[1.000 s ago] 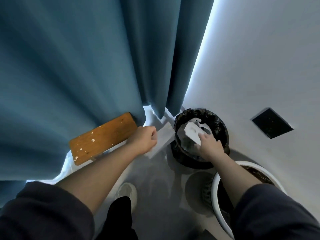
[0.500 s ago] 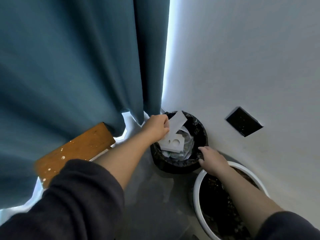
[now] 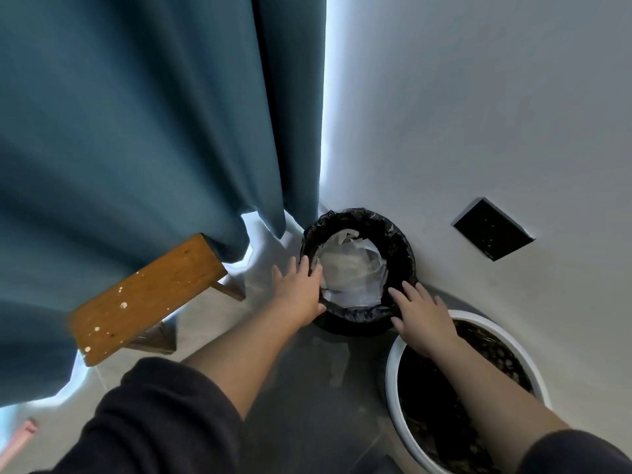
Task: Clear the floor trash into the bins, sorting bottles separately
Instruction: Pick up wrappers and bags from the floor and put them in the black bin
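Down in the corner, a round black bin (image 3: 403,244) with a black bag over its rim, right against the white wall (image 3: 478,114) and just beside the blue curtain (image 3: 136,131). Inside it, white crumpled trash (image 3: 352,268), paper or thin plastic, hard to tell which, lying low in the middle.

At the left edge of the black bin, the left hand (image 3: 299,294), fingers straight and spread apart, tips over the rim, thumb down by the near side. Holding nothing. At the near right edge of the same bin, the right hand (image 3: 424,314), fingers straight too and spread a little, lying flat on the rim of the bag. Nothing pinched, nothing held. Both arms bare up to dark sleeves (image 3: 154,422).

Just beside the black bin, nearer to the person and under the right arm, a white bin (image 3: 391,367), round and wide. Dark stuff inside, too dim to name.

On the left, a wooden stool (image 3: 147,295), brown with small white spots, partly tucked under the curtain, near the black bin but not touching it. On the wall, to the right of the black bin, a black square plate (image 3: 492,234). Between the stool and the bins, grey floor (image 3: 307,388). At the bottom left corner, a small pink thing (image 3: 20,436), too cut off to name
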The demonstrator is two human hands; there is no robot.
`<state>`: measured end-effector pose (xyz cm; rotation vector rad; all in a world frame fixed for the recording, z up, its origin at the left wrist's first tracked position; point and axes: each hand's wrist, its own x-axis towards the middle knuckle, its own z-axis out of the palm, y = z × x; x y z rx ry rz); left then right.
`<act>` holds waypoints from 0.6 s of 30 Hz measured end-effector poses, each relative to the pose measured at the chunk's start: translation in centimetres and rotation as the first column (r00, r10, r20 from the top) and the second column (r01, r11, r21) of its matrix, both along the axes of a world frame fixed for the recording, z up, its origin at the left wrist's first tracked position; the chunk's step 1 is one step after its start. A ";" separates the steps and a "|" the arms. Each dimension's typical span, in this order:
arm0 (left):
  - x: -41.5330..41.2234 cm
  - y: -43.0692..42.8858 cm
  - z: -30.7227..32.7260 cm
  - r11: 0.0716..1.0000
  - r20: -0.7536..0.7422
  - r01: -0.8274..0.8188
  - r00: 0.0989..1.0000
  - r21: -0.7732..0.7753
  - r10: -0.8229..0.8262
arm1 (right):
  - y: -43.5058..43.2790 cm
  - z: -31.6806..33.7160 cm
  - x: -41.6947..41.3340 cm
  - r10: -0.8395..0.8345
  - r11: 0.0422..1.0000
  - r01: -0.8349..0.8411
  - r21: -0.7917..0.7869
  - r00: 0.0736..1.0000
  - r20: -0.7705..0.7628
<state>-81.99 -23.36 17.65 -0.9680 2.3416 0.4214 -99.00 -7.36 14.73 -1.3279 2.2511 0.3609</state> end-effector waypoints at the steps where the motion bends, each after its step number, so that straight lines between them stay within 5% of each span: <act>1: 0.9 0.2 0.3 1.000 -0.004 0.002 1.000 -0.006 -0.002 | -0.2 0.4 0.5 0.009 1.000 -0.009 -0.007 1.000 -0.001; 10: 14.1 0.0 6.3 0.982 -0.113 -0.139 0.986 -0.127 0.125 | -5.0 5.9 11.5 0.253 0.959 -0.246 -0.143 0.967 0.035; 18: 32.9 1.3 7.4 0.900 -0.142 -0.419 0.905 -0.122 0.402 | -10.4 8.1 28.9 0.589 0.804 -0.578 -0.141 0.806 0.050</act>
